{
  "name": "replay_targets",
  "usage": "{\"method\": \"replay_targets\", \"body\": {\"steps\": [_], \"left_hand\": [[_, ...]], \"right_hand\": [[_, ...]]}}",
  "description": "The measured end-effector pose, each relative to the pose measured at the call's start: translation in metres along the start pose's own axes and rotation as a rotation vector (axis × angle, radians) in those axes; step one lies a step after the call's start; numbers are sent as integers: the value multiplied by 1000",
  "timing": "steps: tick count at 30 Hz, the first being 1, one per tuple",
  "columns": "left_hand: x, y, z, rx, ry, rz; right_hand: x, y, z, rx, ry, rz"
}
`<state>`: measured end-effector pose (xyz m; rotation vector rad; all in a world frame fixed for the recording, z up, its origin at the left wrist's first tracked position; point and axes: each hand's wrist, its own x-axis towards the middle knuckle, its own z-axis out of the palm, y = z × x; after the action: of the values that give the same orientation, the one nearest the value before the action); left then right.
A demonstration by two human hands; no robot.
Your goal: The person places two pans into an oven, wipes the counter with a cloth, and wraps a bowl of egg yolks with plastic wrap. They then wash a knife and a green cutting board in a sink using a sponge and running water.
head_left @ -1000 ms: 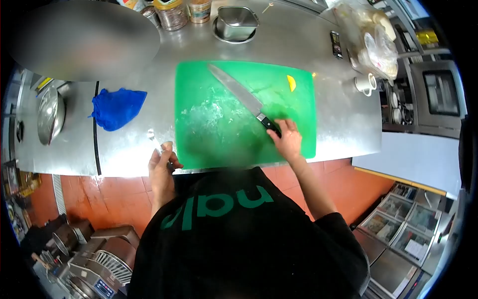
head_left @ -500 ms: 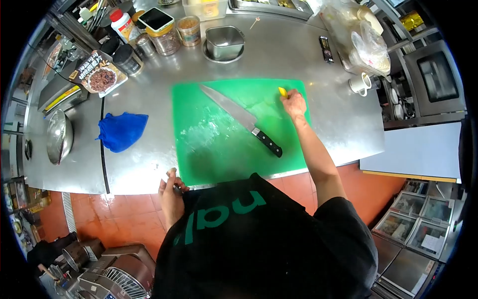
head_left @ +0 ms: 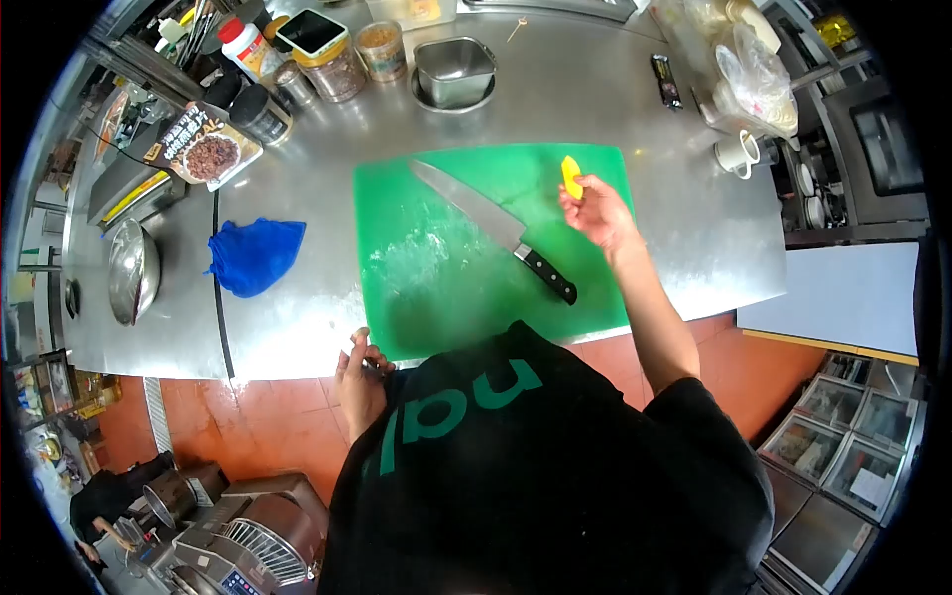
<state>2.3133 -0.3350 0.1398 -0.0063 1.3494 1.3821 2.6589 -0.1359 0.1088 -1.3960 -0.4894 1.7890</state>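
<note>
A large green cutting board (head_left: 476, 297) lies on the steel counter. Across it rests a chef's knife (head_left: 474, 210), its black handle toward the front right and its tip toward the back left. Over the board's right part, my right hand (head_left: 599, 210) pinches a small yellow piece (head_left: 571, 177) between thumb and fingers. My left hand (head_left: 361, 381) is near the board's front left corner, fingers curled round a small, thin, dark item that is too hidden to name. White, wet-looking smears mark the board's left half.
A blue cloth (head_left: 255, 256) and a metal bowl (head_left: 133, 273) are at the left. Behind the board stand a steel container (head_left: 456, 77), jars and a food packet (head_left: 205, 149). A white mug (head_left: 737, 155), a black wrapper (head_left: 665, 81) and bagged goods (head_left: 759, 79) are at the right.
My right hand has turned and lifted, so more of the yellow piece shows. The whole view has shifted slightly. A person's dark sleeve and arm show more at the lower left.
</note>
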Motion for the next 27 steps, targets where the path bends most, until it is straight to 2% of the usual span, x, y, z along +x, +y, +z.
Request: {"method": "replay_targets", "body": {"steps": [1,3,4,6,8,9,10,12,13,14,16,18,21,22,25,27], "left_hand": [[0,-1,1,7,-33,-30],[1,0,8,44,-1,-38],[3,-1,10,76,-34,-39],[5,0,16,121,-77,-63],[0,6,27,167,-125,-81],[2,5,28,193,-169,-82],[3,5,29,193,-196,-94],[5,5,30,192,-221,-115],[6,5,31,210,-229,-126],[7,4,31,230,-237,-141],[8,4,32,233,-246,-168],[11,3,34,242,-253,-193],[20,-1,33,262,-316,-198],[21,1,33,265,-328,-196],[21,3,35,277,-343,-209],[20,6,38,293,-316,-203]], "right_hand": [[-14,6,11,319,-223,70],[-69,15,68,480,-345,88],[-87,22,87,471,-354,114],[-121,39,119,390,-522,163],[-144,49,136,322,-690,208],[-150,48,132,324,-699,227],[-154,44,122,121,-830,134],[-180,25,127,40,-949,105],[-204,1,139,166,-939,174],[-221,-17,144,109,-939,253],[-234,-17,150,170,-1119,142],[-234,-11,168,262,-1461,-110],[-256,-17,181,130,-1439,-218],[-258,-4,189,312,-1462,-309],[-263,-13,197,515,-1403,-408],[-269,-11,195,487,-1399,-369]]}}
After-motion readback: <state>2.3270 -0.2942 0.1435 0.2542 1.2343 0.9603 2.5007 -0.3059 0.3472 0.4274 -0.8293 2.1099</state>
